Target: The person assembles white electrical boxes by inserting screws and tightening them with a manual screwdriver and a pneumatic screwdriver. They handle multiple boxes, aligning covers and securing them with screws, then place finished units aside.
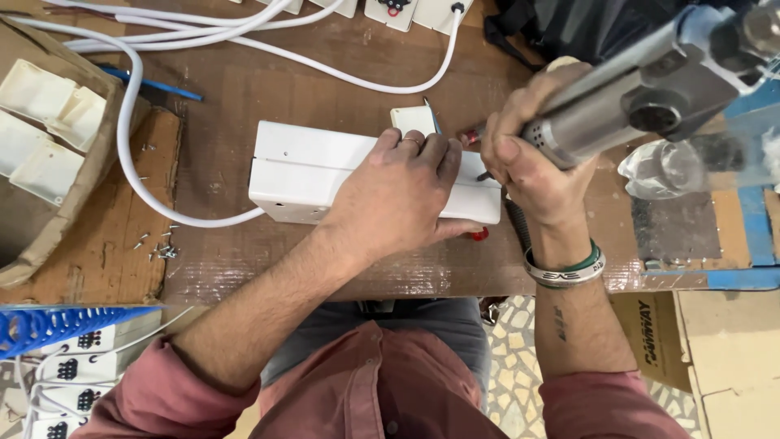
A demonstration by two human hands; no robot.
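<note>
A long white plastic box [305, 171], the back of a power strip, lies on the brown workbench [244, 89] with a white cable [130, 162] leaving its left end. My left hand [406, 183] presses down on the box's right half, fingers curled over its far edge. My right hand [528, 158] grips a silver pneumatic screwdriver [626, 102] held at a slant, its tip touching the box's right end beside my left fingers. A small red piece [479, 235] peeks out under the box's near edge.
Several loose screws [162, 248] lie on cardboard at the left. A cardboard box [41, 130] with white plastic parts sits at far left. More white power strips [406, 12] and cables line the far edge. A blue basket [49, 325] and finished strips are at lower left.
</note>
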